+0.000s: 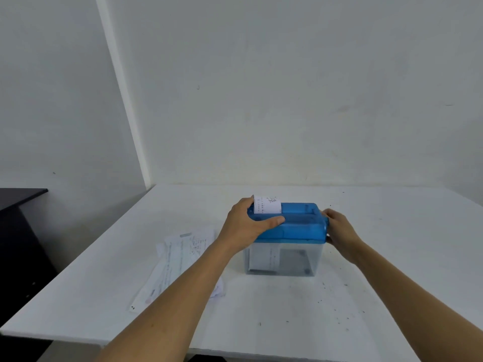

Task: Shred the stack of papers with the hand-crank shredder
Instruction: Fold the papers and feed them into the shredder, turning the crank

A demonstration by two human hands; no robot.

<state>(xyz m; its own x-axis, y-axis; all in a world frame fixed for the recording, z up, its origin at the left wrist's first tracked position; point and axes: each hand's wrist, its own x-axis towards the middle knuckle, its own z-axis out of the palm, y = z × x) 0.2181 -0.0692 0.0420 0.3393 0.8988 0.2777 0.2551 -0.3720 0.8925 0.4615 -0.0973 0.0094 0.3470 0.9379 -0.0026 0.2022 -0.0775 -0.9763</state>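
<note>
A hand-crank shredder with a blue top [300,226] and a clear bin [295,259] stands in the middle of the white table [261,309]. A short printed slip of paper [268,205] sticks up from the slot at the top's left end. Paper hangs inside the bin below it. My left hand [248,220] grips the left end of the blue top, thumb across its front. At the right end my right hand [339,228] is curled around the crank, which it hides. A stack of papers [177,262] lies on the table left of the shredder, partly under my left forearm.
White walls stand close behind and to the left of the table. A dark piece of furniture [18,231] sits beyond the table's left edge. Small dark specks are scattered on the table at the front right.
</note>
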